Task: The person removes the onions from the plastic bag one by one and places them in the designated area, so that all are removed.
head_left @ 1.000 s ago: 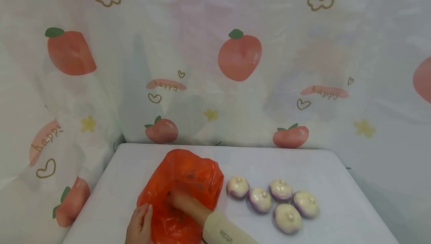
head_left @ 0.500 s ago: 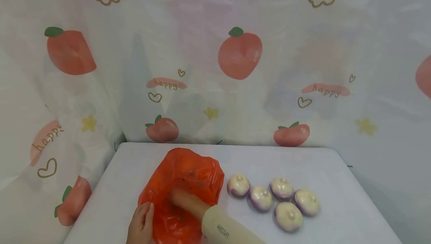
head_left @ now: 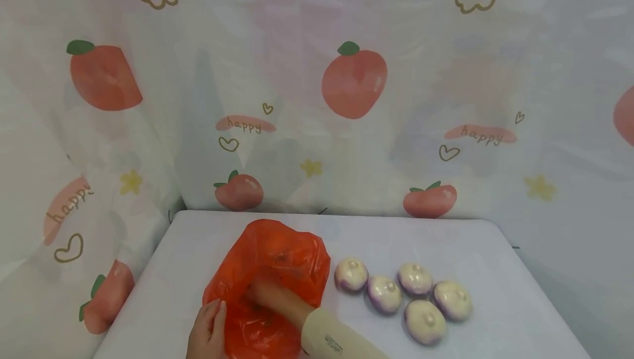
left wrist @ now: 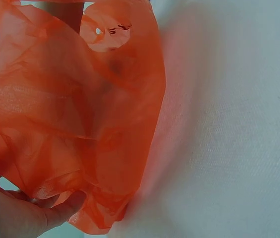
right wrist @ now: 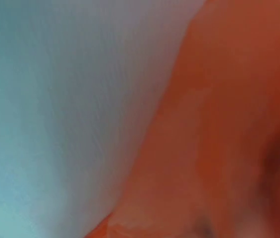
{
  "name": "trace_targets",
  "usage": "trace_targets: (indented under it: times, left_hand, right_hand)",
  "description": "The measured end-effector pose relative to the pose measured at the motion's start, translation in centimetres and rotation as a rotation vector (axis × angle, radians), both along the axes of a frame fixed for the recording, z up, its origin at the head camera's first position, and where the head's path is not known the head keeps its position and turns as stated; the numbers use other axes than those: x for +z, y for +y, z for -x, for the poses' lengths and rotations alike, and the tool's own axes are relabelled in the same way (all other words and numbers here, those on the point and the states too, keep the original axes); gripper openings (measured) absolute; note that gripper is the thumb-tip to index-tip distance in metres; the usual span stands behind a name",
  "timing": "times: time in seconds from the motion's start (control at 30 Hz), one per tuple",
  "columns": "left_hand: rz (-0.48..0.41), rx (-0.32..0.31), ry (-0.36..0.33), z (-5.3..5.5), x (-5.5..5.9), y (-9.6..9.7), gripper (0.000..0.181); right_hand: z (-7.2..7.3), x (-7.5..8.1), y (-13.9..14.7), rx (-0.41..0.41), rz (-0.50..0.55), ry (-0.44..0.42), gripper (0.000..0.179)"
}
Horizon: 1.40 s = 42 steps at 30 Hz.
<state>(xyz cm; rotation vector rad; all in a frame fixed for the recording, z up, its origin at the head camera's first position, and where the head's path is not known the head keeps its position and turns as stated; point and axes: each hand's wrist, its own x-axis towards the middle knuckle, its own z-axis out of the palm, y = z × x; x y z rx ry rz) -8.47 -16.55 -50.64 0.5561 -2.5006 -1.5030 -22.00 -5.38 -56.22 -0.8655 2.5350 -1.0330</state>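
Note:
A thin red plastic bag (head_left: 292, 246) lies on the left half of the white table. My left hand (head_left: 207, 330) pinches its near left edge between thumb and fingers; the left wrist view shows this grip on the bag (left wrist: 70, 109) too. Reaching into the bag's mouth is my right hand (head_left: 269, 293), blurred and partly covered by plastic. Its fingers, and anything they may hold, are hidden. The right wrist view shows only the bag (right wrist: 219, 99) with dark blurred shapes behind it.
Several white-and-purple turnips, among them the leftmost turnip (head_left: 351, 275) and the nearest turnip (head_left: 425, 322), sit in a loose group right of the bag. A printed cloth (head_left: 297, 72) hangs behind the table (head_left: 505, 293).
My right hand stays inside the bag, moving slightly and blurred. The left hand keeps its hold on the edge. The turnips have not moved on the table.

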Motion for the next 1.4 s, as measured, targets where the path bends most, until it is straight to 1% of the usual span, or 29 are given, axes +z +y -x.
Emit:
trace_targets:
  times: [0.03,0.1,0.13,0.17,0.2,0.27,0.33,0.4,0.47,0.53,0.57,0.63,0.73,0.8,0.9,1.0,1.1,1.23,1.33,1.4]
  left_hand:
    - [-0.008,0.002,-0.007,0.0,0.0,0.0,0.054]
    - [-0.020,0.008,-0.020,-0.1,-0.1,0.1,0.056]
    - [-0.028,0.008,-0.027,-0.1,-0.1,0.1,0.057]
    - [-0.027,0.009,-0.026,-0.1,-0.1,0.0,0.057]
    - [-0.027,0.010,-0.027,-0.1,-0.1,0.1,0.057]
    - [-0.031,0.013,-0.037,-0.1,-0.1,0.1,0.058]
    - [-0.027,0.011,-0.032,0.0,-0.1,0.1,0.059]
    - [-0.025,0.014,-0.028,0.0,0.0,0.1,0.057]
    - [-0.012,0.016,-0.009,0.0,-0.1,0.1,0.056]
    - [0.004,0.016,0.005,0.0,-0.1,0.1,0.054]
    - [0.009,0.017,0.013,0.1,-0.1,0.1,0.053]
    - [0.016,0.017,0.017,0.1,-0.2,0.1,0.052]
    - [0.004,0.005,0.000,0.1,-0.2,0.0,0.055]
    - [-0.007,0.000,-0.013,0.1,-0.2,0.0,0.056]
    - [-0.007,0.000,-0.022,0.1,-0.2,0.1,0.056]
    - [-0.028,0.007,-0.048,0.0,-0.1,0.2,0.058]
    - [-0.048,0.012,-0.076,-0.1,0.0,0.3,0.062]
    - [-0.058,0.013,-0.090,-0.1,-0.2,0.3,0.063]
    - [-0.068,0.008,-0.088,-0.1,-0.2,0.3,0.062]
    - [-0.073,0.008,-0.081,-0.1,-0.2,0.3,0.061]
  right_hand:
    - [-0.6,1.3,0.0,-0.002,0.002,-0.028,0.018]
    - [-1.4,2.7,0.4,0.010,0.049,-0.028,0.009]
    - [-1.9,3.6,0.6,0.003,0.068,-0.047,0.006]
    - [-2.3,4.2,0.8,0.002,0.097,-0.099,0.004]
    - [-2.4,4.5,1.0,0.001,0.127,-0.152,0.003]
    - [-2.9,5.4,1.3,0.004,0.131,-0.186,0.002]
    - [-3.2,5.8,1.6,0.030,0.108,-0.168,0.002]
    - [-3.1,5.9,1.8,0.072,0.098,-0.108,0.004]
    - [-3.0,5.8,2.0,0.108,0.110,-0.058,0.008]
    - [-2.9,5.5,2.2,0.126,0.132,-0.015,0.018]
    - [-2.8,5.4,2.4,0.129,0.149,-0.004,0.025]
    - [-2.7,4.9,2.6,0.129,0.172,-0.001,0.035]
    - [-2.7,4.6,3.1,0.137,0.219,0.008,0.049]
    - [-2.9,4.5,3.6,0.149,0.239,0.002,0.054]
    - [-3.2,4.7,4.5,0.131,0.248,-0.027,0.061]
    - [-3.4,5.0,5.2,0.089,0.218,-0.045,0.063]
    - [-3.5,5.4,5.7,0.049,0.170,-0.043,0.063]
    - [-3.8,5.8,6.3,0.021,0.129,-0.051,0.065]
    - [-4.2,5.9,6.8,0.016,0.102,-0.033,0.070]
    - [-4.4,5.8,7.2,0.016,0.085,0.005,0.073]
